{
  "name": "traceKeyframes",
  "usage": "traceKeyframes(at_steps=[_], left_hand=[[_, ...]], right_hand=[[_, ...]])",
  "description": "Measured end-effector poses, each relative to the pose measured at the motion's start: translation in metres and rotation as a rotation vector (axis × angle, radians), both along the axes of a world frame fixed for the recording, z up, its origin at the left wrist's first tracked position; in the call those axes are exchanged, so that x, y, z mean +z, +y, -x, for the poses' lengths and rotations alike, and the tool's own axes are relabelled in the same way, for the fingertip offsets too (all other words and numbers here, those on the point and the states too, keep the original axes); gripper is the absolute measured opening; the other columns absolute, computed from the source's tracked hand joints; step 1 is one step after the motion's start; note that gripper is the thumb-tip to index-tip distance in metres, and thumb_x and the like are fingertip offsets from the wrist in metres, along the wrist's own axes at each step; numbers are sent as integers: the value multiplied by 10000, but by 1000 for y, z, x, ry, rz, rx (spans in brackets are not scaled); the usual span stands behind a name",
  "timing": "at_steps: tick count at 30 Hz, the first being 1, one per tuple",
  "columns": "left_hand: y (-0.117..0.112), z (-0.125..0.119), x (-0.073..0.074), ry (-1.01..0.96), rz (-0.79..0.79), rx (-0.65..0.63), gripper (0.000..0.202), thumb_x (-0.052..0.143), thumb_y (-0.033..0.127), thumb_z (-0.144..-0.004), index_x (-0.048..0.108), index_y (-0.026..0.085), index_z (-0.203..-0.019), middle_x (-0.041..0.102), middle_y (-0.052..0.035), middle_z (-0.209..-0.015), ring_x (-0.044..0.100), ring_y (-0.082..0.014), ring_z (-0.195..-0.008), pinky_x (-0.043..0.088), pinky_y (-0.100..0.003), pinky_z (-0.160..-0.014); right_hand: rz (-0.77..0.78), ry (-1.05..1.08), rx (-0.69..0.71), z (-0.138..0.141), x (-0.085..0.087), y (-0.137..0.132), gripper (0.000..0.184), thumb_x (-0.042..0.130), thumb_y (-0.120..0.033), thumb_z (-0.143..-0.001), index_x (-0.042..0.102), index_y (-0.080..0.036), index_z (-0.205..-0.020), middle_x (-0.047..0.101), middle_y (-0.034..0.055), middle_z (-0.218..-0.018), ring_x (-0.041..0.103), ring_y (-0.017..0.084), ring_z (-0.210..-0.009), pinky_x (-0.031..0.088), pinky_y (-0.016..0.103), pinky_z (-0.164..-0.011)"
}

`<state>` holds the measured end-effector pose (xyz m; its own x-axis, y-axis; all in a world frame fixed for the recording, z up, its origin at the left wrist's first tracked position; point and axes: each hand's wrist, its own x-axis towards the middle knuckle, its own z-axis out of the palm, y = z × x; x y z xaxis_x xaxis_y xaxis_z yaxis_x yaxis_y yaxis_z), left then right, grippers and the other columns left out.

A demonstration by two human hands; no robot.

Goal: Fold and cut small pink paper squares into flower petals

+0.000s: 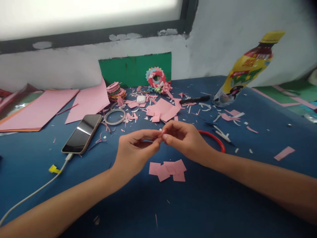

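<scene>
My left hand [137, 150] and my right hand [187, 138] meet over the middle of the table, fingertips pinched together. Between them is a small piece of pink paper [162, 133], mostly covered by the fingers, so its shape is hard to make out. Just below the hands, several small pink paper squares [163, 173] lie overlapping on the blue tabletop. A red curved loop [216, 139] shows behind my right wrist; the rest of it is hidden.
A charging phone [83, 134] and a tape roll [115, 116] lie left. Behind are pink sheets [41, 109], paper scraps [163, 109], a paper wreath [156, 78], a white earphone case [141, 99] and a black pen [195, 100]. A yellow-labelled bottle [245, 71] stands right.
</scene>
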<state>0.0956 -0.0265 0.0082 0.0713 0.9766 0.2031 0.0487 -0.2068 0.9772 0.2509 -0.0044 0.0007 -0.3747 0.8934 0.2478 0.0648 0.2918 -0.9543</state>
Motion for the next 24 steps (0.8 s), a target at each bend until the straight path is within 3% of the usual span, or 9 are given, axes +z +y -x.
traceKeyframes(at_steps=[11,19,24], left_hand=[[13,6,-5,64,57,-39,90,657,251,-721,661,162,-732,643,2,-703,585,-104,-634,519,-202,-584],[14,11,-5,258,-119,22,63,647,224,-714,676,179,-748,671,-3,-723,615,-112,-671,510,-175,-581],[13,10,-5,289,-119,35,65,648,222,-701,686,177,-728,683,-11,-705,630,-128,-650,526,-189,-558]], right_hand=[[-25,-20,-59,2,-2,1,86,591,-241,-756,603,-161,-784,636,4,-724,592,103,-661,480,216,-608],[24,-37,-83,2,-1,1,140,616,-297,-739,622,-158,-760,634,10,-692,575,110,-624,472,230,-572],[49,-7,-75,2,-1,1,140,660,-293,-706,612,-164,-735,625,1,-682,571,104,-621,469,218,-568]])
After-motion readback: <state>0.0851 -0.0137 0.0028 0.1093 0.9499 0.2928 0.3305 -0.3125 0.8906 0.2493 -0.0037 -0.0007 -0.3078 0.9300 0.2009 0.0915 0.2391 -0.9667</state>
